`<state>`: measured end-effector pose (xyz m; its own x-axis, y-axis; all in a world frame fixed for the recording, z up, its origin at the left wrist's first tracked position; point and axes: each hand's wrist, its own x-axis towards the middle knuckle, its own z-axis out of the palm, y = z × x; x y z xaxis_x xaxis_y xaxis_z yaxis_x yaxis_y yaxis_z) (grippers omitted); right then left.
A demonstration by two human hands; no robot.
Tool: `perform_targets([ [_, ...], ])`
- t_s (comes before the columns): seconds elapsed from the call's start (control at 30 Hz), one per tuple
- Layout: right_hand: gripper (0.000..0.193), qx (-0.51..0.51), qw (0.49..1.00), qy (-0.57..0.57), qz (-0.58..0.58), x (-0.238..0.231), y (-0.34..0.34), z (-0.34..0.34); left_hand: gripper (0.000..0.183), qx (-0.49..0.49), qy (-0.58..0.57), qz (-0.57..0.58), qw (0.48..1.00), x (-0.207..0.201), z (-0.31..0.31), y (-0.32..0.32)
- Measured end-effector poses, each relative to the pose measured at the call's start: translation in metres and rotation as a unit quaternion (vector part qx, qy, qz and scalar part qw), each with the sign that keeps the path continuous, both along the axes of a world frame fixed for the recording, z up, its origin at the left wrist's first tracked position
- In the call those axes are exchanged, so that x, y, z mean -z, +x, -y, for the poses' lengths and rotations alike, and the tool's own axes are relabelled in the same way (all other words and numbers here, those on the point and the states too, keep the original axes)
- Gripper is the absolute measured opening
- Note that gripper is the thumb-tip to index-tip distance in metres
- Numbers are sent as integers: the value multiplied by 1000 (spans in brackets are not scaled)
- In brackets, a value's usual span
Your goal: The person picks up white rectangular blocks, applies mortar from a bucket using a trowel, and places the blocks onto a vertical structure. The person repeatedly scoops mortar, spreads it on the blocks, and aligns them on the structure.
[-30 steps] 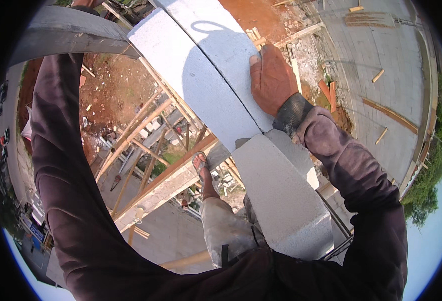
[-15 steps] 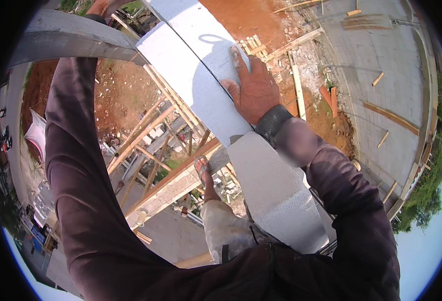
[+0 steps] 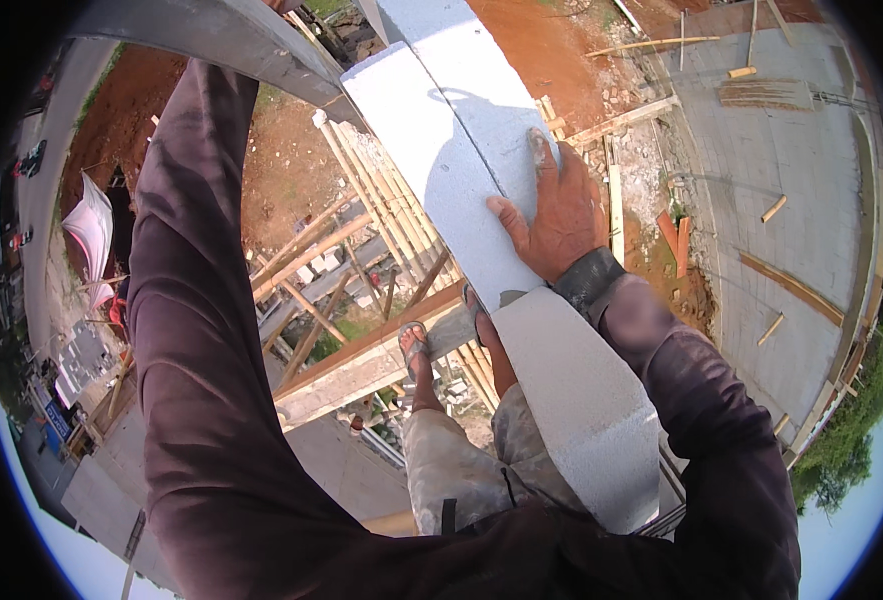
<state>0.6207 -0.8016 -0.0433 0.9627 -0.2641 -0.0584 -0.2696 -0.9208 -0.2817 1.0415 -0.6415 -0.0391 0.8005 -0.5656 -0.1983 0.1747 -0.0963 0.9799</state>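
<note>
My right hand (image 3: 566, 215) rests on the right edge of a pale lightweight concrete block (image 3: 481, 120), thumb and forefinger spread over its top; the other fingers are partly hidden. A narrow dark joint separates this block from another white block (image 3: 401, 120) alongside. Nearer me, a grey block (image 3: 571, 370) continues the wall top. My left arm reaches to the far left, behind a grey concrete beam (image 3: 231, 45). Only a sliver of my left hand (image 3: 283, 5) shows at the upper edge, so its fingers and anything in them are hidden.
Below on the left, my sandalled feet stand by a wooden plank (image 3: 341, 385) among bamboo poles (image 3: 381, 195). Rubble and red soil (image 3: 291, 180) lie far down. On the right, a grey concrete slab (image 3: 761, 200) carries loose wood pieces.
The view has shifted, so the wall and beam sit higher and further right. My right hand stays on the block, its thumb slightly shifted. My second foot has come into sight.
</note>
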Motion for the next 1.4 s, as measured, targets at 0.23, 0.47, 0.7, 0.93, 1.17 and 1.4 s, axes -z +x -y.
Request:
perform_targets([
  [0.23, 81, -28, 999, 29, 3, -9, 2, 4, 88, -48, -28, -118, 991, 82, 5, 18],
  [0.47, 82, -18, 998, 68, 1, -13, 2, 5, 97, 22, -88, -271, 958, 160, 25, 10],
  [0.7, 86, -12, 996, 69, -51, -22, 4, 6, 98, 58, -136, -298, 943, 188, 34, 30],
  [0.93, 83, -10, 997, 71, -34, -22, 6, 6, 100, 93, -131, -285, 945, 196, 35, 32],
  [1.17, 82, 15, 996, 77, -49, -24, 5, 3, 93, 17, -130, -286, 949, 189, 42, 19],
  [1.4, 82, 1, 994, 94, -54, -23, 6, 6, 78, -46, -102, -323, 940, 170, 47, 7],
])
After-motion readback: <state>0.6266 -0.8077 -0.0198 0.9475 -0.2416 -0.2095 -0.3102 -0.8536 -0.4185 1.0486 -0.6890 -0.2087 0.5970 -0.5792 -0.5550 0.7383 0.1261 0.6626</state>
